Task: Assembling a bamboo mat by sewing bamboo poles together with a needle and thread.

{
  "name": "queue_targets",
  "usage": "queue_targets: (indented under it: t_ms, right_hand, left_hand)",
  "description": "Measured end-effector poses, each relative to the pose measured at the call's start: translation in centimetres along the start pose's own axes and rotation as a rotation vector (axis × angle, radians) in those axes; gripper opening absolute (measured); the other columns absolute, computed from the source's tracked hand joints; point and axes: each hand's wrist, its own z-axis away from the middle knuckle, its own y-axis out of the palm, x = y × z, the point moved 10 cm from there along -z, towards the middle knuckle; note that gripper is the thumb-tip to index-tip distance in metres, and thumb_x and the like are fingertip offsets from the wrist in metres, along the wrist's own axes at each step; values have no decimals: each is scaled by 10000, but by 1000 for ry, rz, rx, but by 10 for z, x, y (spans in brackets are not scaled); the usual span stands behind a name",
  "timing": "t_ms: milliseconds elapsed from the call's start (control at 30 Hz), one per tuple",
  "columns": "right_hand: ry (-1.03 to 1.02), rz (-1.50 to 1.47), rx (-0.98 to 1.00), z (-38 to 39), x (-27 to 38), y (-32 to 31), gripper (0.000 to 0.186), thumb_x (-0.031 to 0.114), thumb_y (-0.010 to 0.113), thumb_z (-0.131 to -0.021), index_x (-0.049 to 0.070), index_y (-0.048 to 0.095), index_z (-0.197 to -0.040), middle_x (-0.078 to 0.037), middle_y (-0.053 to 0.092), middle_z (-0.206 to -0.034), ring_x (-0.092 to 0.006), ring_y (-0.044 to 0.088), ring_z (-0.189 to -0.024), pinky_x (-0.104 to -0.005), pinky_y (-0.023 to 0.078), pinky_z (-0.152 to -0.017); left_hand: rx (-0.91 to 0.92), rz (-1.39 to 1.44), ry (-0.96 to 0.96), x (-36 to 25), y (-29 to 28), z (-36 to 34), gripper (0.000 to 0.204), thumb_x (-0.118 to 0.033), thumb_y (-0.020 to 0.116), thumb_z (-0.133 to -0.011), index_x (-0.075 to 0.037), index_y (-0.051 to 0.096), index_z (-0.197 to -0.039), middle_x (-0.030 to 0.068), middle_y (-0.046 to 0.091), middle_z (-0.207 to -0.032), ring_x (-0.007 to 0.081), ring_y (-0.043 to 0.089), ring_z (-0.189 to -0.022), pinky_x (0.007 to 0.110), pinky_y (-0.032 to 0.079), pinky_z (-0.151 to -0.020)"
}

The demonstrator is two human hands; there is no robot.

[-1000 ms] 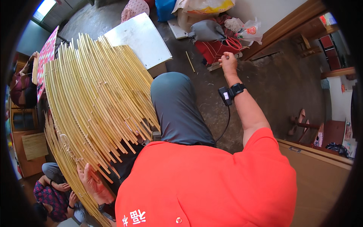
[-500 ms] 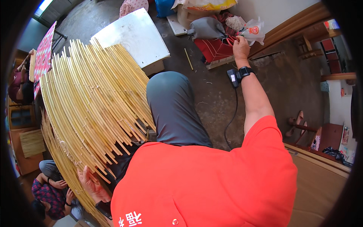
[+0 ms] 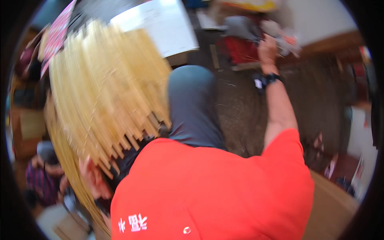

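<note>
A wide mat of pale yellow reed stalks (image 3: 108, 84), tied across with thin cord, slopes over the left side beside my knee. At its lower ends is my left hand (image 3: 94, 179), fingers stretched up along the stalks; blur hides whether it touches them. My right arm reaches far forward. At its end my right hand (image 3: 268, 55) is closed beside a grey bag (image 3: 241, 27), a red bag (image 3: 240, 50) and a clear plastic bag (image 3: 289, 43). What its fingers hold is smeared. A dark band with a small device (image 3: 260, 83) circles that wrist.
A white board (image 3: 160, 26) lies beyond the mat. A loose stalk (image 3: 215, 56) lies on the dark floor. Longer reeds (image 3: 66, 148) run down the left, where a seated person (image 3: 42, 180) works. A brown panel (image 3: 330, 200) stands at my lower right.
The whole view has shifted and blurred, with the mat and bags appearing higher and further right. My right hand stays by the bags, and my left hand stays at the stalk ends.
</note>
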Motion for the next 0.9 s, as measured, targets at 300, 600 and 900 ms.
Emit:
queue_targets:
  t_ms: [300,600,900]
  right_hand:
    - [165,-1205,554,-2,223,-50,189,54,545,-937,20,572,-1121,-56,628,-933,-107,641,-766,-210,502,-643]
    - [-630,-1533,917,60,536,-178,348,134,718,-782,25,531,-1054,-114,538,-907,-220,613,-798,-337,509,-678]
    - [-598,-1400,876,75,595,-191,337,240,658,-782,-14,538,-968,-178,553,-875,-327,590,-787,-403,488,-698]
  left_hand:
    - [90,171,59,15,25,-21,473,-26,608,-822,30,454,-1265,120,622,-1097,177,646,-927,302,540,-804]
    - [187,236,105,-4,40,-8,407,-14,579,-838,24,455,-1224,126,612,-1083,175,654,-876,311,571,-753]
    - [332,359,77,2,41,-9,540,-13,581,-821,35,379,-1319,126,576,-1145,180,626,-987,313,543,-819]
